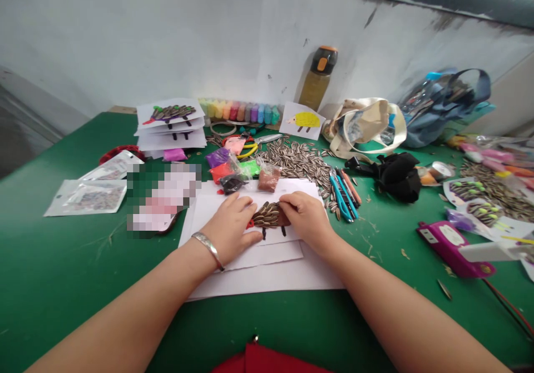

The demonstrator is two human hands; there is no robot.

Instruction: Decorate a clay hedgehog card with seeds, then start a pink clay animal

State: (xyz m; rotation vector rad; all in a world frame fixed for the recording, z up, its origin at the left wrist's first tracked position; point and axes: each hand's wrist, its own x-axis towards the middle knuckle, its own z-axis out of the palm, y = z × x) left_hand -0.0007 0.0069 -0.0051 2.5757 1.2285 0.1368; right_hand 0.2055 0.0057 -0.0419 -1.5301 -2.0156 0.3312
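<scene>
- A person's left hand (231,225) lies spread on white paper (275,253) at the near middle of the desk (83,264), thumb apart from the fingers, apparently steadying the sheet beside a seed-covered figure (266,215).
- The right hand (298,212) bunches its fingertips at the figure's brown right end, a narrow grip suited to small pieces; whether a seed is pinched there, one cannot tell.
- The figure lies flat between both hands, leaving its dark legs visible on the near side.
- Loose sunflower seeds (298,159) spread just beyond the paper, seemingly kept within easy reach.
- Packets of colored clay (269,179) cluster at the sheet's far edge, likely for the same reason.
- Pens and a blue cutter (342,198) lie together to the right, clear of the working fingers.
- Far left, decorated sheets (171,138) sit stacked, probably to save space.
</scene>
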